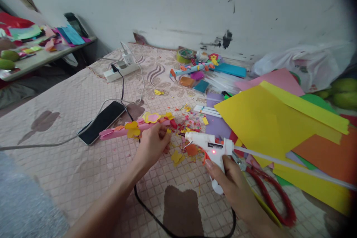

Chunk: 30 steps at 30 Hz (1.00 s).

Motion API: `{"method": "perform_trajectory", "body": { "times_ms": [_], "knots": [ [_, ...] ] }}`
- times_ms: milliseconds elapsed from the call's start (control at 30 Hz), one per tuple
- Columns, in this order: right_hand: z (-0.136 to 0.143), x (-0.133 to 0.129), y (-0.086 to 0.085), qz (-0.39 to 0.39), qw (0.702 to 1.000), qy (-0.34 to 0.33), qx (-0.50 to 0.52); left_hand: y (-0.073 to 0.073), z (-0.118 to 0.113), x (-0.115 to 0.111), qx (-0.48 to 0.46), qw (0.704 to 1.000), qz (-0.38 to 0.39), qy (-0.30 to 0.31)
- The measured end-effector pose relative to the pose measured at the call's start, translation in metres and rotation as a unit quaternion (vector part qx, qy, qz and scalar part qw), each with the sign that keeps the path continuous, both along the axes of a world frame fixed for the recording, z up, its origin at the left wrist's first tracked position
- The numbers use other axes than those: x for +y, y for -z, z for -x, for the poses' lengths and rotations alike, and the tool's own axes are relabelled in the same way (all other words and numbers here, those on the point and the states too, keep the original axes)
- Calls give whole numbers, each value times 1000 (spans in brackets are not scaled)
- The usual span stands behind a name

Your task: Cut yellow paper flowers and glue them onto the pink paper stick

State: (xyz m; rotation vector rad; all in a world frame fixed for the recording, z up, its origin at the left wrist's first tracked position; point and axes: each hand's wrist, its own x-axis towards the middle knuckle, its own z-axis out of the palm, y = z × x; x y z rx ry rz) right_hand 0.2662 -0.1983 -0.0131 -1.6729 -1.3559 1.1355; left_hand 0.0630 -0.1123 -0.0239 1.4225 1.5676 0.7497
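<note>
My right hand (234, 182) is wrapped round the handle of a white glue gun (203, 140), whose red light glows and whose nozzle points left. A long clear glue stick (279, 161) sticks out of its back. My left hand (154, 139) is closed in a pinch on a small yellow paper piece (168, 131), just left of the nozzle. Behind that hand lies a pink paper roll (114, 132) bearing yellow flowers (132, 129). A loose yellow flower (177, 157) and an orange one (191, 150) rest on the cloth below the gun.
Red-handled scissors (287, 208) lie right of my right hand, beside coloured paper sheets (259, 115). A phone (102, 122) and power strip (122, 70) are at the left, with cables across the cloth. A blue decorated roll (192, 68) lies near the wall. Paper scraps (191, 122) litter the middle.
</note>
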Motion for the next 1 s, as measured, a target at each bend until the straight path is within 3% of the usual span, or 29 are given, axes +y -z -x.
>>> {"method": "perform_trajectory", "body": {
  "times_ms": [367,567,733,1000],
  "knots": [
    [0,1,2,12,1000,9,4,1,7,-11,-54,998,-5,6],
    [1,-1,1,4,1000,9,-10,4,4,-7,46,996,-76,9],
    [1,0,-2,4,1000,6,-15,-3,1,-6,174,973,-147,23],
    [1,-1,1,-4,1000,-4,-13,2,1,-3,166,974,-154,19]
  ]
}}
